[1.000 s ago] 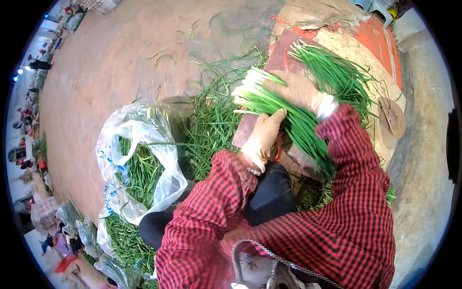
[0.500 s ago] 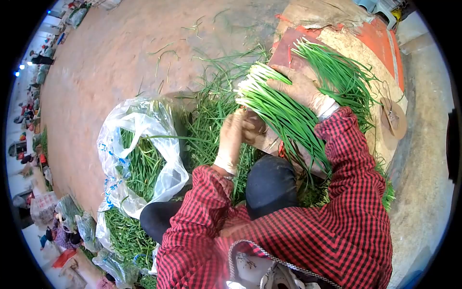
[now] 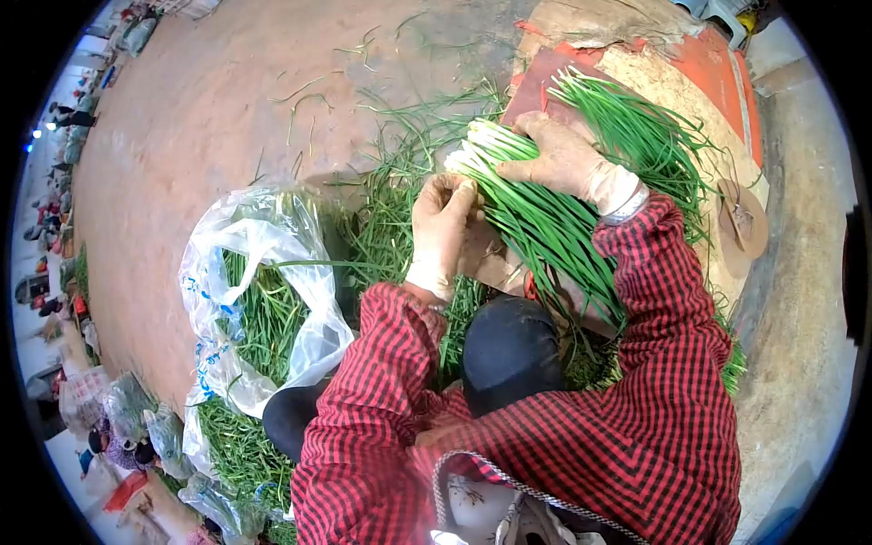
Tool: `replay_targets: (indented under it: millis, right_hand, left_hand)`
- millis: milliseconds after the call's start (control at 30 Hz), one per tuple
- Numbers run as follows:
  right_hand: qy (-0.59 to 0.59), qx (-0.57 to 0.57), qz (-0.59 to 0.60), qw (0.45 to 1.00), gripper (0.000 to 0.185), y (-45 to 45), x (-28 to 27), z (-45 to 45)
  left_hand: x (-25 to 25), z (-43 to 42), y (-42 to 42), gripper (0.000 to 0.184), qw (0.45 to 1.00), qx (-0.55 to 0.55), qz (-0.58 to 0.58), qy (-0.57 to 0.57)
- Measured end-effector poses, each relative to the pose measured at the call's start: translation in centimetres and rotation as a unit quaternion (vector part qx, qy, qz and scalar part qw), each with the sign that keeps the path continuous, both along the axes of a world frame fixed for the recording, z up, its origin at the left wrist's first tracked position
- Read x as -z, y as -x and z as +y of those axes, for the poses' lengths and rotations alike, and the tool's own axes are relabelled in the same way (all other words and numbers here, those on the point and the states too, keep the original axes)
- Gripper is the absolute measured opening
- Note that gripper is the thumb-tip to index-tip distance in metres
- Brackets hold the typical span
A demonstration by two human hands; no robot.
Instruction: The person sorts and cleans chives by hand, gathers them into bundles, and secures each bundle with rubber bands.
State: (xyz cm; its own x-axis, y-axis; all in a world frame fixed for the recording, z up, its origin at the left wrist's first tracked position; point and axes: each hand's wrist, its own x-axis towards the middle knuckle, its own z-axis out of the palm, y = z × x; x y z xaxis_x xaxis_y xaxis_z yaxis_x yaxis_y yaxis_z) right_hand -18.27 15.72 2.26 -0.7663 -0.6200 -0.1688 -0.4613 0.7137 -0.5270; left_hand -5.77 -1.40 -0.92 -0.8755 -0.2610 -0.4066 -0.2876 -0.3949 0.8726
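A thick bunch of garlic chives [image 3: 554,241], white at the stalk ends and green along the leaves, lies across a dark reddish board [image 3: 531,91]. My gloved right hand [image 3: 568,159] rests over the bunch and grips it, thumb towards the white ends. At the lower edge of those ends, my gloved left hand [image 3: 440,222] pinches thumb and fingers together; what is between them is too small to make out. Another bunch of chives [image 3: 627,127] lies beyond my right hand, on the board and the cardboard.
A clear plastic bag [image 3: 309,350] of green leaves stands at my left, beside loose leaves [image 3: 391,213] scattered on the floor. A brown disc with string [image 3: 742,220] lies on the cardboard [image 3: 718,118] at right. Bags and distant people line the far left.
My left hand has moved up to the white stalk ends, and its thumb and fingers now pinch there. My right hand has shifted slightly, its thumb more spread along the bunch.
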Motion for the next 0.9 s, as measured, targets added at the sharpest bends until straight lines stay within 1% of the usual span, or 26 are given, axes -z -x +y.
replay_targets:
  millis: [67,100,133,167,233,267,333,367,400,467,500,533,600,633,667,733,767,800,867,900]
  right_hand:
    - [-0.01,-0.008,0.002,1.0,0.072,0.1,-0.4,-0.2]
    - [0.056,0.02,-0.045,0.997,0.071,0.1,-0.1,-0.1]
    - [0.121,0.048,-0.093,0.987,0.07,0.1,0.3,0.1]
    - [0.121,0.05,-0.093,0.987,0.07,0.1,1.1,0.4]
    - [0.186,0.133,-0.071,0.971,0.067,0.3,2.0,0.9]
    - [0.186,0.135,-0.071,0.971,0.067,0.3,2.2,1.2]
    - [0.172,0.039,-0.069,0.982,0.068,-0.2,1.4,1.1]
    - [0.179,0.037,-0.046,0.982,0.063,-0.5,1.5,0.9]
    - [0.179,0.038,-0.045,0.982,0.063,-0.4,1.2,0.6]
    - [0.1,0.011,-0.001,0.995,0.057,-0.2,0.4,0.2]
    - [0.112,0.009,0.028,0.993,0.052,-0.1,0.4,-0.1]
    - [0.111,0.01,0.029,0.993,0.052,0.0,0.4,-0.2]
    - [0.158,0.076,-0.007,0.985,0.052,0.1,0.5,-0.5]
    - [0.223,0.101,-0.024,0.969,0.051,0.2,1.1,-0.4]
    - [0.223,0.102,-0.022,0.969,0.051,0.4,1.6,-0.1]
    - [0.304,0.148,-0.135,0.931,0.051,0.8,2.3,0.7]
    - [0.309,0.147,-0.117,0.932,0.046,0.9,2.6,1.0]
    - [0.308,0.148,-0.116,0.933,0.046,1.0,2.7,1.0]
    - [0.383,0.137,-0.107,0.907,0.043,0.6,2.9,0.9]
    - [0.4,0.141,-0.125,0.897,0.041,0.2,2.5,0.8]
  left_hand:
    - [0.4,-0.3,-0.6,0.016,0.999,0.023,0.028,0.019]
    - [-0.5,0.0,-1.0,0.014,1.0,0.003,0.015,0.022]
    - [-0.1,-0.2,-1.6,0.014,1.0,0.004,0.015,0.022]
    - [0.9,-0.6,-2.3,0.014,0.999,0.013,0.01,0.03]
    - [1.8,-0.9,-3.6,0.014,0.998,0.044,0.0,0.038]
    - [2.2,-0.6,-4.2,0.014,0.998,0.052,-0.047,0.007]
    - [2.2,0.0,-4.8,0.014,0.996,0.072,-0.045,0.025]
    - [2.2,0.3,-4.9,0.013,0.996,0.071,-0.052,0.02]
    - [1.9,0.6,-4.7,0.013,0.996,0.073,-0.052,0.019]
    - [1.3,1.0,-4.3,0.013,0.986,0.056,0.048,0.151]
    - [0.9,1.0,-3.8,0.012,0.957,0.048,0.11,0.265]
    - [-0.3,0.8,-3.0,0.013,0.918,0.051,0.163,0.358]
    - [-1.4,0.3,-1.0,0.021,0.812,0.035,0.277,0.513]
    - [-1.4,0.4,-0.6,0.035,0.817,0.036,0.266,0.511]
    - [-1.6,0.3,0.0,0.035,0.816,0.036,0.268,0.51]
    - [-2.2,0.2,1.0,0.047,0.733,0.061,0.307,0.604]
    - [-2.3,0.5,1.3,0.051,0.724,0.084,0.297,0.617]
    - [-2.5,0.8,1.8,0.051,0.724,0.084,0.299,0.616]
    - [-2.9,1.7,2.7,0.052,0.7,0.11,0.31,0.634]
    - [-2.6,2.1,3.3,0.05,0.712,0.118,0.306,0.62]
